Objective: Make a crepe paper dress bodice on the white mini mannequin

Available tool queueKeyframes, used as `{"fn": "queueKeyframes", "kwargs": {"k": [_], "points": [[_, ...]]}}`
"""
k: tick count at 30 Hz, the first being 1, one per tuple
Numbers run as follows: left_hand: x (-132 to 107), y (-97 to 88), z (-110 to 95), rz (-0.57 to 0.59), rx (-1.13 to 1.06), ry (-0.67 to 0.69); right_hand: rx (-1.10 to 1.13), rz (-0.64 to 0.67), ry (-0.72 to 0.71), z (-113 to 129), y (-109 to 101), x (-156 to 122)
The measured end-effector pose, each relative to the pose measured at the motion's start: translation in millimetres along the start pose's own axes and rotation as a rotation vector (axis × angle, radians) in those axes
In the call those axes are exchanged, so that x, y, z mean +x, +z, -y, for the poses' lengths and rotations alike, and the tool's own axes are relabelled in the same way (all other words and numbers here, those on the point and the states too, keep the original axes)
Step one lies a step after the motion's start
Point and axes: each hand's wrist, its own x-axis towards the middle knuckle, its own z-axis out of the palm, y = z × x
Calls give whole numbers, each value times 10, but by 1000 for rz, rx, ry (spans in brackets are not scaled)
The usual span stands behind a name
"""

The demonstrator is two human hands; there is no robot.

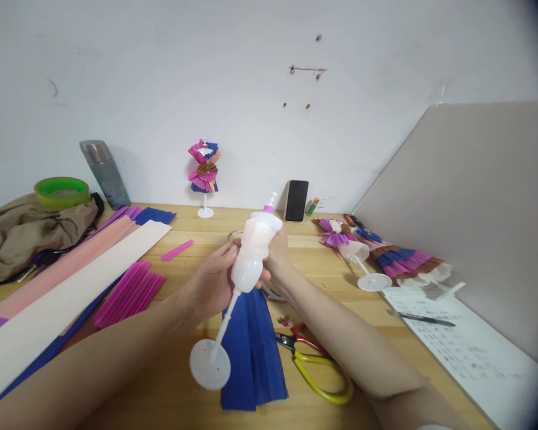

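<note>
A small white mannequin (250, 263) on a round-based stand tilts in front of me, base towards me. Pale paper wraps its chest and a pink band circles its neck. My left hand (219, 270) grips its left side, thumb on the body. My right hand (275, 248) is closed on the other side, mostly hidden behind the torso with fingertips showing at the waist. Under the stand lies a folded strip of blue crepe paper (255, 358). Beside it are scissors (318, 364) with yellow and red handles.
Pleated magenta paper (128, 295) and long paper strips (80, 286) lie left, near a brown cloth (31, 233), tape roll (61, 191) and bottle (105, 173). A dressed mannequin (205, 173) and phone (296, 200) stand behind. Right are dressed mannequins (341, 239) and a pen (425, 319).
</note>
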Motion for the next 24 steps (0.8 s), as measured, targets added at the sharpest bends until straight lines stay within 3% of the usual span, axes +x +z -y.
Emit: {"fn": "queueKeyframes", "kwargs": {"k": [6, 15, 19, 22, 24], "points": [[10, 11, -56, -14, 82, 32, 45, 39, 59, -54, -9, 18], [63, -58, -51, -82, 154, 270, 116, -23, -71, -48, -88, 208], [133, -150, -168, -265, 400, 454, 115, -27, -150, 72, -105, 216], [169, -273, -314, -469, 727, 553, 113, -40, -195, 179, -99, 190], [175, -362, -409, -544, 993, 612, 124, -38, -221, 262, -85, 157]]}}
